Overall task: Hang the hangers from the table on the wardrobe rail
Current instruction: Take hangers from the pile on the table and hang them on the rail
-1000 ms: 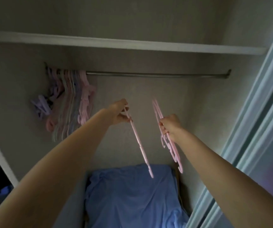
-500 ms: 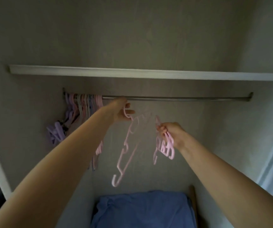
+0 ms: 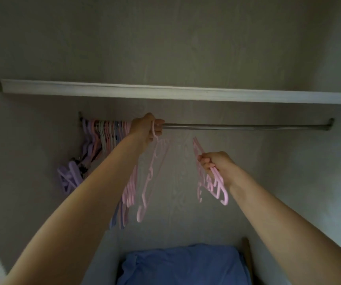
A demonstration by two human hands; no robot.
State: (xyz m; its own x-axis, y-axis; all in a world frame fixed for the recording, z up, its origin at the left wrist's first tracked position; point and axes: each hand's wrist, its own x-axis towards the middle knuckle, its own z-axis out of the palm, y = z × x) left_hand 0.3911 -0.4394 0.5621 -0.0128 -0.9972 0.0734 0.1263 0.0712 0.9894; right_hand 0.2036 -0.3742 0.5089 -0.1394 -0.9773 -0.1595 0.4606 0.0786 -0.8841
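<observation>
A metal wardrobe rail (image 3: 237, 126) runs across under a white shelf. My left hand (image 3: 146, 128) is up at the rail and grips the hook of a pink hanger (image 3: 152, 173), whose body dangles below. The hook is right at the rail; whether it sits over it is hidden by my fingers. Lower and to the right, my right hand (image 3: 214, 163) holds a small bunch of pink hangers (image 3: 212, 179) clear of the rail. Several pink, purple and white hung hangers (image 3: 104, 134) crowd the rail's left end.
The white shelf (image 3: 186, 93) lies just above the rail. A blue cloth bundle (image 3: 182, 266) sits on the wardrobe floor below. Purple hangers (image 3: 70, 175) hang low at the left wall. The rail's right stretch is bare.
My left hand has risen with its pink hanger from below the rail up to the rail itself. The right hand has stayed below with its bunch. The view has tilted upward.
</observation>
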